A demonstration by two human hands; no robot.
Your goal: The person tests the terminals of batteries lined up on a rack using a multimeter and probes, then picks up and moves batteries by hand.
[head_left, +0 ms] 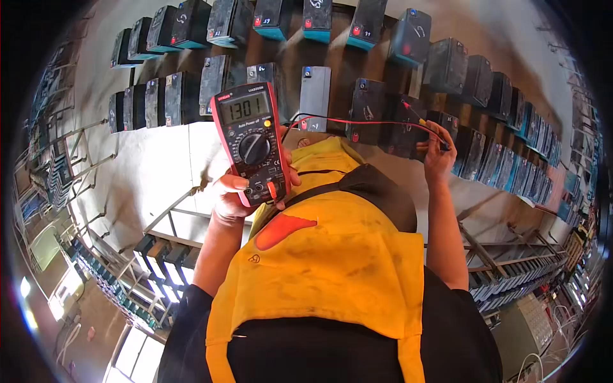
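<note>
While the left hand point(231, 195) grips a red-and-black multimeter point(255, 150) at eleven o'clock from the yellow apron point(319, 262), its fingers wrapped round the lower casing, I can read the digits 1301 on the display. Between one and two o'clock, the right hand point(439, 153) has its fingers drawn narrow around a test probe point(414, 112), which points toward ten over the dark batteries. A red lead point(357, 121) runs between meter and hand. At twelve o'clock stands a grey battery point(315, 99), within the nearer row.
</note>
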